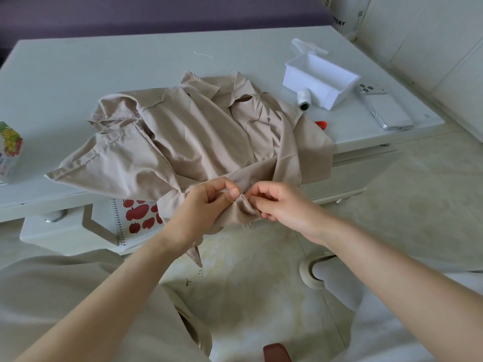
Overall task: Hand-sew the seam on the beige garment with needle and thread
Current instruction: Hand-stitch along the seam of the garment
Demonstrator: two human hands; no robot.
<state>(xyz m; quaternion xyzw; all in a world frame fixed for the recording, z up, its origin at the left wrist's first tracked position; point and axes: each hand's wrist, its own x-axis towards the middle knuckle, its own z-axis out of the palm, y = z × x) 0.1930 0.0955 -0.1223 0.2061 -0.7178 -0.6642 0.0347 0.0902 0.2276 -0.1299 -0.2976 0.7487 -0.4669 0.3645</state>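
Hands are working at the table point(65, 64) edge: left hand point(209, 202) is pinching the beige garment point(188, 137) seam taut, while right hand point(277, 202) is pinching fabric; needle too small to tell

"TORY" on white container point(343, 14)

1. Both bare forearms are held forward, angled inward.
2. The left hand point(209, 203) is curled, the garment point(196, 131) pinched between thumb and forefinger.
3. The right hand point(278, 202) is curled just beside it, the same fold pinched.
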